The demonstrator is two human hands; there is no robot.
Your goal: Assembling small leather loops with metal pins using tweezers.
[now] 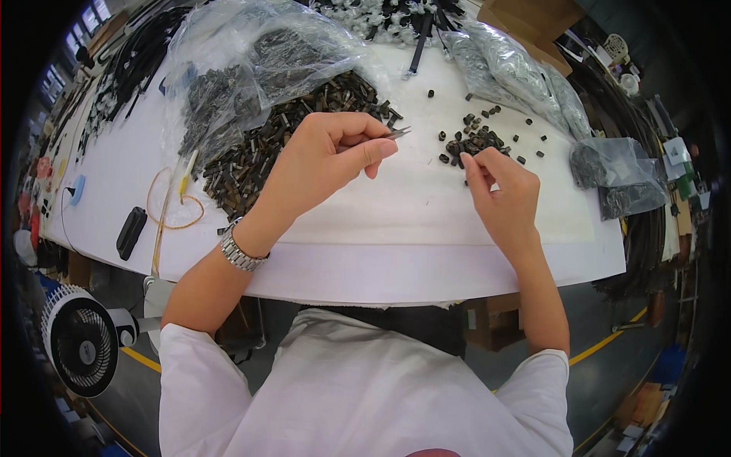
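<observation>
My left hand (324,156), with a metal watch (242,247) on its wrist, is closed on thin pointed metal tweezers (400,132). Their two tips point right and stand slightly apart, with nothing visible between them. Left of and beneath that hand spreads a large heap of short dark brown and black tube-like pieces (244,164). My right hand (506,186) pinches thumb and forefinger together at the near edge of a smaller pile of short black ring-like pieces (476,141). Whatever is in its fingertips is too small to make out.
Clear plastic bags (266,53) of dark pieces cover the back left. More filled bags (518,76) lie at the back right, beside smaller ones (617,171). A black case (132,232) and a yellow-handled tool (185,183) with a cord rest at left. A fan (84,343) stands off the table's near-left corner.
</observation>
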